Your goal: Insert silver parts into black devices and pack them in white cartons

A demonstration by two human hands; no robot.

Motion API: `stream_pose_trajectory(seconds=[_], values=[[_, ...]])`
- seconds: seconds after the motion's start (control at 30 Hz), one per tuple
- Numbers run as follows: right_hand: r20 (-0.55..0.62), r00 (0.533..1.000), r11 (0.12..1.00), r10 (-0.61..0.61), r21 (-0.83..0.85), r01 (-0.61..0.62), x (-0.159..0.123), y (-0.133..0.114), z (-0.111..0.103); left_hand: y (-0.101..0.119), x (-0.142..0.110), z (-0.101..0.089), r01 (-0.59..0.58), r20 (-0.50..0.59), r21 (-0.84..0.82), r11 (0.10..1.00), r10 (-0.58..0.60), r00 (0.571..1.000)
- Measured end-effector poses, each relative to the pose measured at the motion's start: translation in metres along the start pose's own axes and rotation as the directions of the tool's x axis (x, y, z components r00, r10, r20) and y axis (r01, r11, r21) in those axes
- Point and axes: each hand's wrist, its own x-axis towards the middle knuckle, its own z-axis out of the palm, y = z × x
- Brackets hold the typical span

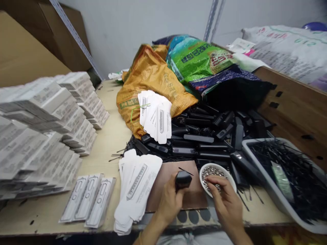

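My left hand (170,200) is closed round a black plastic piece (183,180), held end-up over a brown board (195,198). A thin black strip (185,171) sticks out beside its top. At the white bowl (231,180), my right hand (228,204) has its thumb and fingertips together over small shiny metal parts (213,172). Whatever is between those fingertips is too small to make out. Left of the board lies a fanned stack of white printed cards (139,183).
Many black plastic pieces (196,139) lie behind the board, below an orange sack (153,75) and a green sack (199,56). At the right stands a grey tray (278,200) of thin black strips. Stacked white boxes (53,102) and several flat packages (88,197) fill the left.
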Motion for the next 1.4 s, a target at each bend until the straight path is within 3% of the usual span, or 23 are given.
stream_pose_trajectory(seconds=[0.1, 0.23, 0.3, 0.37, 0.43, 0.53, 0.6, 0.7, 0.77, 0.83, 0.93, 1.0, 1.03, 1.1, 1.2, 1.27, 1.33, 1.4], values=[[0.04, 0.999, 0.995, -0.031, -0.095, 0.034, 0.012, -0.001, -0.009, 0.0, 0.024, 0.013, -0.008, -0.088, 0.116, 0.993, 0.019, 0.996], [0.111, 0.993, 0.978, -0.028, -0.203, 0.05, 0.027, -0.008, -0.003, 0.003, 0.039, 0.021, -0.064, -0.098, 0.087, 0.994, 0.073, 0.992], [0.201, 0.978, 0.975, -0.058, -0.199, 0.099, 0.03, -0.014, 0.011, 0.008, 0.031, 0.01, -0.12, -0.085, 0.125, 0.985, 0.131, 0.988], [0.305, 0.946, 0.974, -0.108, -0.156, 0.162, 0.031, -0.021, 0.032, 0.016, 0.016, -0.013, -0.152, -0.107, 0.3, 0.942, 0.192, 0.975], [0.427, 0.893, 0.969, -0.141, -0.123, 0.212, 0.03, -0.027, 0.061, 0.022, -0.003, -0.046, -0.129, -0.16, 0.577, 0.806, 0.267, 0.951], [0.568, 0.818, 0.941, -0.096, -0.216, 0.261, 0.03, -0.031, 0.111, 0.019, -0.022, -0.089, 0.038, -0.223, 0.879, 0.476, 0.338, 0.914], [0.609, 0.793, 0.903, -0.002, -0.339, 0.263, 0.033, -0.03, 0.138, 0.01, -0.026, -0.104, 0.12, -0.224, 0.941, 0.317, 0.316, 0.922], [0.611, 0.788, 0.859, 0.071, -0.439, 0.263, 0.044, -0.027, 0.154, 0.001, -0.02, -0.105, 0.139, -0.201, 0.963, 0.229, 0.272, 0.941], [0.639, 0.768, 0.874, 0.037, -0.394, 0.285, 0.052, -0.029, 0.148, 0.007, -0.015, -0.102, 0.143, -0.211, 0.954, 0.263, 0.25, 0.945], [0.682, 0.731, 0.921, -0.029, -0.266, 0.285, 0.059, -0.033, 0.134, 0.022, -0.014, -0.101, 0.128, -0.236, 0.91, 0.395, 0.238, 0.942], [0.664, 0.731, 0.96, -0.159, -0.069, 0.272, 0.069, -0.042, 0.107, 0.049, -0.017, -0.099, 0.059, -0.189, 0.66, 0.749, 0.089, 0.978], [0.623, 0.74, 0.952, -0.253, 0.023, 0.306, 0.076, -0.046, 0.09, 0.058, -0.02, -0.091, 0.125, 0.012, 0.292, 0.948, -0.135, 0.991], [0.618, 0.727, 0.944, -0.298, 0.076, 0.321, 0.079, -0.047, 0.082, 0.059, -0.021, -0.084, 0.202, 0.139, 0.096, 0.975, -0.214, 0.967], [0.642, 0.678, 0.933, -0.358, 0.21, 0.293, 0.086, -0.045, 0.066, 0.052, -0.02, -0.07, 0.347, 0.334, -0.192, 0.918, -0.271, 0.903], [0.693, 0.641, 0.916, -0.332, 0.399, 0.043, 0.091, -0.036, 0.046, 0.032, -0.018, -0.051, 0.46, 0.448, -0.317, 0.829, -0.297, 0.843], [0.659, 0.715, 0.901, -0.232, 0.423, -0.098, 0.085, -0.029, 0.04, 0.022, -0.015, -0.04, 0.482, 0.443, -0.334, 0.81, -0.317, 0.839], [0.552, 0.825, 0.921, -0.122, 0.372, -0.113, 0.074, -0.023, 0.041, 0.019, -0.014, -0.031, 0.44, 0.377, -0.359, 0.823, -0.303, 0.875], [0.452, 0.891, 0.951, -0.05, 0.294, -0.096, 0.057, -0.02, 0.047, 0.021, -0.012, -0.023, 0.382, 0.323, -0.353, 0.854, -0.273, 0.906]])
